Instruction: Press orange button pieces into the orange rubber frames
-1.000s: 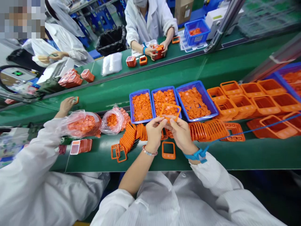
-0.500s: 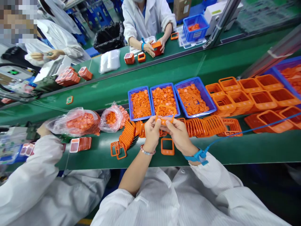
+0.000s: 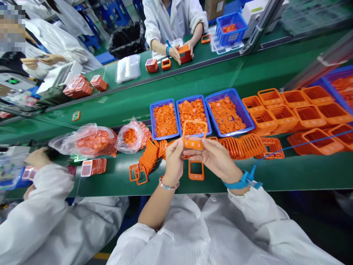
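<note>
Both my hands hold one orange rectangular frame (image 3: pixel 194 134) up above the green bench. My left hand (image 3: pixel 173 162) pinches its lower left edge, my right hand (image 3: pixel 216 158) grips its lower right edge. A blue strap with a cord is on my right wrist. Another orange frame (image 3: pixel 196 170) lies flat on the bench just below my hands. Rows of stacked orange frames (image 3: pixel 242 146) stand behind my hands, and more lean at the left (image 3: pixel 147 161).
Three blue trays (image 3: pixel 193 115) of small orange pieces sit ahead. Orange baskets (image 3: pixel 292 110) fill the right. Two plastic bags of orange parts (image 3: pixel 93 141) lie at left by a co-worker's sleeve (image 3: pixel 35 213). Another person across the green belt (image 3: pixel 132 99) handles an orange box (image 3: pixel 184 53).
My hands lowered the frame a little, then turned it more upright toward me. The co-worker at left pulled a hand back from the belt, where a small orange piece has travelled left.
</note>
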Action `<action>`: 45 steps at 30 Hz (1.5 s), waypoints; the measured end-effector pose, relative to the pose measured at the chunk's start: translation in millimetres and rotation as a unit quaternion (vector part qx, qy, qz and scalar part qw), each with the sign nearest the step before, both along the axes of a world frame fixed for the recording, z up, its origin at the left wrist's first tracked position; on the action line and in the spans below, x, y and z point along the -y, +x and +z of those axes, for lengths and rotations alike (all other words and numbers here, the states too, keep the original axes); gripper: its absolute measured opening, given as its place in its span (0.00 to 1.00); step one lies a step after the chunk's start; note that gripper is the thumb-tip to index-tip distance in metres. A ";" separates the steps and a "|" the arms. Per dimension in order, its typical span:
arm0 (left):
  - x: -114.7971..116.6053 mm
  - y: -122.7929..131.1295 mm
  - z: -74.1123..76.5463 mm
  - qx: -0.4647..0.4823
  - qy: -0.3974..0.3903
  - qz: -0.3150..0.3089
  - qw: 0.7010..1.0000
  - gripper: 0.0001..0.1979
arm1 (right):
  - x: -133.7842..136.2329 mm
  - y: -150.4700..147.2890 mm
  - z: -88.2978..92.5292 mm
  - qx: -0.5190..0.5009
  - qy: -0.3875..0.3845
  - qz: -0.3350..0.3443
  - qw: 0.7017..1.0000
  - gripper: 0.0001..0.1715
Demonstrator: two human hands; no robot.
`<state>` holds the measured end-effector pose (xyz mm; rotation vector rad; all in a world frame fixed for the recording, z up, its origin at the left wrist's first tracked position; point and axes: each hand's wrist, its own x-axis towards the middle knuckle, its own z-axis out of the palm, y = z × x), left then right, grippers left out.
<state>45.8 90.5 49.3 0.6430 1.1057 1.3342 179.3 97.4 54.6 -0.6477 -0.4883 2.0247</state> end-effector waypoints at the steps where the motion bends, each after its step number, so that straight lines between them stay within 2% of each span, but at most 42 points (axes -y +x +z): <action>1: 2.8 -0.9 5.8 0.005 0.000 0.001 1.000 0.19 | 1.3 2.4 4.6 -0.014 -0.002 0.011 1.000 0.21; 5: 14.4 -2.2 24.3 0.018 0.009 -0.008 1.000 0.19 | 7.6 7.6 19.6 -0.051 0.002 0.045 0.998 0.23; 10: 22.6 -2.2 33.6 0.028 0.031 -0.002 0.999 0.15 | 13.2 8.3 28.2 -0.059 0.007 0.064 0.996 0.24; 20: 26.0 -6.3 33.8 0.040 0.025 0.007 0.999 0.14 | 17.0 4.5 32.6 -0.040 0.015 0.071 0.997 0.26; 30: 26.1 -8.6 35.2 0.070 0.018 -0.001 0.997 0.13 | 20.6 0.6 33.3 -0.004 0.036 0.050 0.998 0.29; 36: 26.8 -9.8 32.1 0.065 0.016 -0.003 0.998 0.14 | 20.3 -1.8 33.6 0.028 0.033 0.043 0.998 0.33; 45: 33.5 -13.2 35.6 0.016 0.025 0.034 0.999 0.10 | 22.4 -4.6 34.6 0.053 0.044 0.059 0.996 0.35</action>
